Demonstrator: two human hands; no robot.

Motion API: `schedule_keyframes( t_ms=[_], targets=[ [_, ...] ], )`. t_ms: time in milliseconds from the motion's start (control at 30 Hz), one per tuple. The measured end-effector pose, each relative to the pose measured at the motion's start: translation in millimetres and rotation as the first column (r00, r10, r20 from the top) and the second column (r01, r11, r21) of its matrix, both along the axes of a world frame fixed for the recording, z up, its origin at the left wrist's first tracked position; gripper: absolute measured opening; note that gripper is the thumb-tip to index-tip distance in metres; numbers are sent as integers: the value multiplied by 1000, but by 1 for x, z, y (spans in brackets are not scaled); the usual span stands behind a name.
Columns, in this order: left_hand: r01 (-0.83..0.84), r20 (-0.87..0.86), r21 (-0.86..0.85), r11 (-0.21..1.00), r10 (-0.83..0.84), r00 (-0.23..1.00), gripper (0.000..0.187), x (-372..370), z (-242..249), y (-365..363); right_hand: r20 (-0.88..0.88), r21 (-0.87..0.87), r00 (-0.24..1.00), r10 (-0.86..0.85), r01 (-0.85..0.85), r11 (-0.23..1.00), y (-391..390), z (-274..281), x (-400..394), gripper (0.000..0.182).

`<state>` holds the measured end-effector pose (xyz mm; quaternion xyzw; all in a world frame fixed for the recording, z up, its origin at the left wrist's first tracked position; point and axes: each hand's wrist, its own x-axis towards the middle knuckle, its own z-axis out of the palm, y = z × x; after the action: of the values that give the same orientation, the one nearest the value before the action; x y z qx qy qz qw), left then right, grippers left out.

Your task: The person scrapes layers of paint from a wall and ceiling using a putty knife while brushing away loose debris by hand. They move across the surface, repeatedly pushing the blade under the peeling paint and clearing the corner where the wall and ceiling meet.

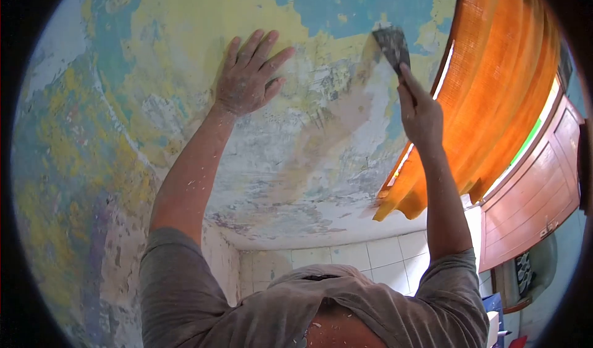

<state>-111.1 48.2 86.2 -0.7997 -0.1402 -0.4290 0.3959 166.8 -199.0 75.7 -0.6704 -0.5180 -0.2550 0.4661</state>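
Note:
Peeling yellow, blue and white paint covers the wall (272,144). My left hand (247,79) lies against it at the upper middle, fingers spread, holding nothing. To the right, my right hand (422,113) is closed around the handle of a scraper (392,44). The scraper's wide dark blade points up and to the left, at the wall near the border of a blue patch and a yellow one. Small pale flakes cling to my forearms and chest.
An orange curtain (494,57) hangs close to the right of my right hand. Beyond it stands a brown wooden door (531,190). White floor tiles (386,255) show below the wall, with a blue object (493,305) at the lower right.

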Motion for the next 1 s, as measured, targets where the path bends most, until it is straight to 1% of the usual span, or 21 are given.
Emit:
schedule_keyframes(
  t_ms=[33,100,167,233,267,333,367,400,467,500,533,567,600,667,700,767,800,867,900,967,1000],
  targets=[
    [-7,8,-2,1000,7,1000,69,-3,-3,1,4,-5,1000,22,-22,1000,0,0,-4,40],
    [-44,12,-50,998,45,999,69,-16,-18,4,33,-77,999,-32,34,996,1,-7,-12,43],
    [-134,36,-89,987,138,990,69,-51,-33,15,190,-65,982,8,4,998,6,-77,4,48],
    [-117,14,-172,978,122,992,68,-91,-45,22,156,-98,977,145,-131,986,9,-123,1,51],
    [-177,29,-174,969,185,982,68,-108,-41,22,171,-101,963,207,-192,976,29,-110,-11,51],
    [-82,4,-112,990,83,997,68,-128,-23,25,261,31,943,209,-224,974,45,-72,-34,50],
    [-165,7,-114,980,167,986,68,-134,-7,23,270,-26,945,182,-182,983,55,-44,-49,49],
    [-181,10,-118,976,184,983,68,-146,7,27,282,-81,948,149,-131,988,66,-15,-66,48],
    [-251,248,-156,955,284,926,66,-168,31,35,314,-136,940,133,-94,986,78,22,-104,48],
    [-262,246,-160,952,296,923,66,-185,37,29,344,-187,933,106,-42,981,83,27,-120,47],
    [-441,241,-191,877,478,845,64,-211,43,21,342,-189,932,119,-56,980,85,25,-130,47],
    [-603,235,-218,768,641,731,63,-238,51,13,427,-242,895,127,-21,970,89,24,-141,48],
    [-616,240,-215,758,652,719,63,-262,58,1,510,-287,849,139,16,958,95,24,-152,48],
    [-876,52,-56,479,878,476,61,-307,68,-32,553,-289,819,156,12,957,112,37,-180,48],
    [-883,49,-47,467,884,465,61,-324,76,-46,610,-278,771,186,-11,960,125,49,-195,47],
    [-984,-92,3,176,980,175,61,-353,93,-73,667,-292,706,240,-49,955,150,73,-232,46],
    [-986,-93,14,165,982,163,61,-368,103,-89,669,-314,692,270,-65,947,162,84,-254,46],
    [-944,-150,-87,317,933,327,56,-394,124,-121,665,-315,670,329,-147,938,192,95,-291,45],
    [-949,-147,-74,307,938,315,56,-405,128,-135,660,-307,675,331,-161,938,203,99,-311,45],
    [-940,-75,120,318,947,311,57,-421,131,-165,523,-351,726,447,-294,889,226,107,-348,47],
    [-946,-68,126,299,954,293,57,-424,135,-180,525,-343,719,456,-312,886,248,107,-362,47]
  ],
)
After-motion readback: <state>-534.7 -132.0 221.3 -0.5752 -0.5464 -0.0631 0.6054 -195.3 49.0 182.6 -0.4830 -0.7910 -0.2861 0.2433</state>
